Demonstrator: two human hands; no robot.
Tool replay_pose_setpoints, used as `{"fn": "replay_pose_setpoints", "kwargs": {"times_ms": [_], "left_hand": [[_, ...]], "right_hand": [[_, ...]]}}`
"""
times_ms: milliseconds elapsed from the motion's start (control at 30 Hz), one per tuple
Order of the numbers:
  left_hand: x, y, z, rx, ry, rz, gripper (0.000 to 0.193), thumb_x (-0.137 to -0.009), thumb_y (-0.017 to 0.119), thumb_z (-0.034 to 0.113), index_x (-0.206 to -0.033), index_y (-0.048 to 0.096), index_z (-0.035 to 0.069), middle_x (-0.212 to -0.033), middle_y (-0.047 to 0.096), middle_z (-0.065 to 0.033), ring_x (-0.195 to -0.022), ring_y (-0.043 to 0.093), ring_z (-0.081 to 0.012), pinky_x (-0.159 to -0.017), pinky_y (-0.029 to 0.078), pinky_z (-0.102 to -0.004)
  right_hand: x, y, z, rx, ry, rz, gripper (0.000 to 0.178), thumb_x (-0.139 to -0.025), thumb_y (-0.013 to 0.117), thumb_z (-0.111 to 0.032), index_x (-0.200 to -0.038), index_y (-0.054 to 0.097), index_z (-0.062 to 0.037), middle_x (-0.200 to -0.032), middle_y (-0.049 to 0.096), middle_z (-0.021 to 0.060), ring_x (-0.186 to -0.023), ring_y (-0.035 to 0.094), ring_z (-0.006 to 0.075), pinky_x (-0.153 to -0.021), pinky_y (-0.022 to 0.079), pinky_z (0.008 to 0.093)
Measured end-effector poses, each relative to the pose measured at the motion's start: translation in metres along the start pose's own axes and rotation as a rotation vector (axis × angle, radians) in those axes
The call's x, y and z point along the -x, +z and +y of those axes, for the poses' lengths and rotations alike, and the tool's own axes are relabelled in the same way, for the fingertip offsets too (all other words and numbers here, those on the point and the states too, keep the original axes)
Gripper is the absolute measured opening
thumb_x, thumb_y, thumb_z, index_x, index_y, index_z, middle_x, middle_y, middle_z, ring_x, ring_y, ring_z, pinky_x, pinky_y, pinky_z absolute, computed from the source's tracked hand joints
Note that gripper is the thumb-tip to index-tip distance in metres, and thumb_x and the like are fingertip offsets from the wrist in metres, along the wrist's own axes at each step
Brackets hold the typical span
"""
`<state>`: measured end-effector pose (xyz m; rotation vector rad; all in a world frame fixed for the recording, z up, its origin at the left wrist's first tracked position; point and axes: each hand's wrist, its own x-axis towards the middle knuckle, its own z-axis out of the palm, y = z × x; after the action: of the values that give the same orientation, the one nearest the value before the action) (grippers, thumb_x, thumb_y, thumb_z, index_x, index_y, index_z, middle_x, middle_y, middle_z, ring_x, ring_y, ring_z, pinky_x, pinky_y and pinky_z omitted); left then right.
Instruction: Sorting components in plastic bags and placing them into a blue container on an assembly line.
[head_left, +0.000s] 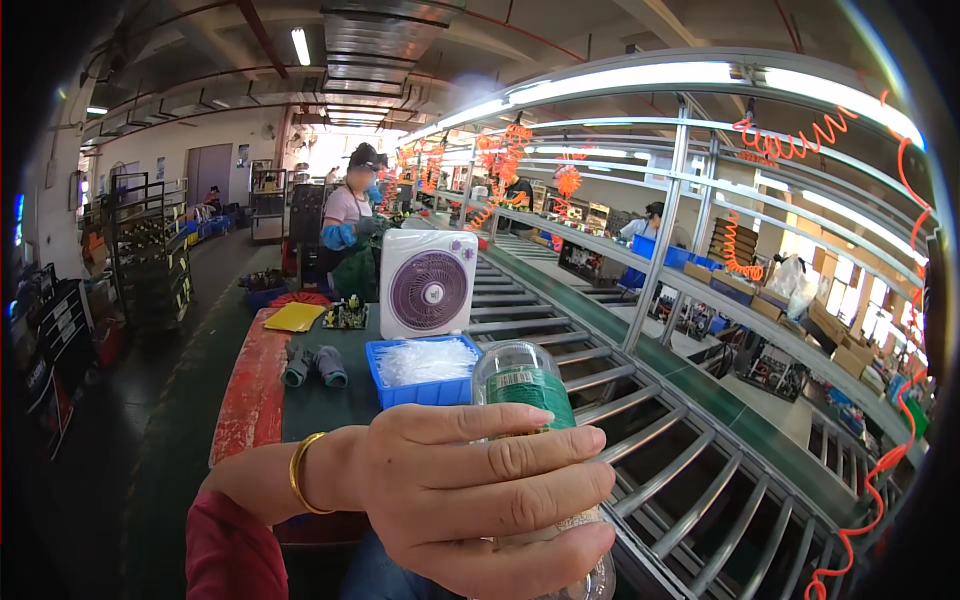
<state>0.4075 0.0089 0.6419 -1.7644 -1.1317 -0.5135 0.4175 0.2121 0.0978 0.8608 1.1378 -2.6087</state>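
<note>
My left hand (480,490) comes in from the lower left with a red sleeve and a gold-coloured bangle, its fingers wrapped round a clear plastic bottle (522,385) with a green label. The hand covers the bottle's middle, and the thumb is hidden. Just beyond it stands a blue plastic bin (432,393) full of thin, translucent white pieces. A white box fan (430,285) with a purple grille is upright behind the bin. My right hand does not show.
Left of the bin lie grey gloves (330,366), a circuit board (346,314) and a yellow packet (295,317) on the green-topped, red-edged bench (250,400). A roller conveyor (690,490) runs along the right. Orange coiled hoses (868,500) hang there. A co-worker (350,215) stands beyond the fan.
</note>
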Motion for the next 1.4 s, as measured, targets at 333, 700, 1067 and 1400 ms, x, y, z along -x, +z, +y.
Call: {"fn": "replay_pose_setpoints", "kwargs": {"times_ms": [333,700,1067,1400], "left_hand": [[-0.001,-0.002,0.0,-0.025,0.019,0.029,0.027,-0.095,0.063,0.028,-0.115,0.048,0.018,-0.113,0.071,-0.0053,-0.104,0.071,-0.0228,-0.098,0.051,-0.0348],[-0.003,-0.003,0.002,-0.036,0.02,0.052,0.026,-0.095,0.062,0.026,-0.116,0.048,0.018,-0.113,0.071,-0.0049,-0.104,0.071,-0.0228,-0.098,0.051,-0.0346],[-0.003,-0.007,0.002,-0.065,0.03,0.04,0.022,-0.096,0.06,0.023,-0.114,0.049,0.018,-0.114,0.071,-0.0051,-0.104,0.071,-0.0232,-0.098,0.05,-0.0349],[-0.005,-0.009,0.003,-0.084,0.041,0.067,0.023,-0.095,0.061,0.021,-0.114,0.049,0.019,-0.114,0.071,-0.0048,-0.104,0.071,-0.0233,-0.097,0.051,-0.0348]], "right_hand": [[0.001,-0.001,0.001,0.022,-0.008,0.009,0.04,-0.096,0.056,-0.049,-0.111,0.067,-0.0131,-0.089,0.069,-0.0008,-0.069,0.063,0.0151,-0.062,0.049,0.0308],[0.006,0.006,0.0,0.009,0.035,0.061,0.042,-0.097,0.055,-0.05,-0.113,0.066,-0.0136,-0.089,0.068,-0.0019,-0.067,0.063,0.0136,-0.057,0.048,0.0293],[0.008,0.005,-0.006,0.083,0.02,0.017,0.046,-0.097,0.053,-0.052,-0.119,0.065,-0.0135,-0.097,0.069,-0.0018,-0.071,0.062,0.0124,-0.062,0.048,0.0295],[0.004,0.001,0.002,0.076,0.005,-0.022,0.048,-0.097,0.054,-0.052,-0.123,0.063,-0.0121,-0.097,0.066,-0.0019,-0.071,0.061,0.0121,-0.061,0.048,0.0276]]}}
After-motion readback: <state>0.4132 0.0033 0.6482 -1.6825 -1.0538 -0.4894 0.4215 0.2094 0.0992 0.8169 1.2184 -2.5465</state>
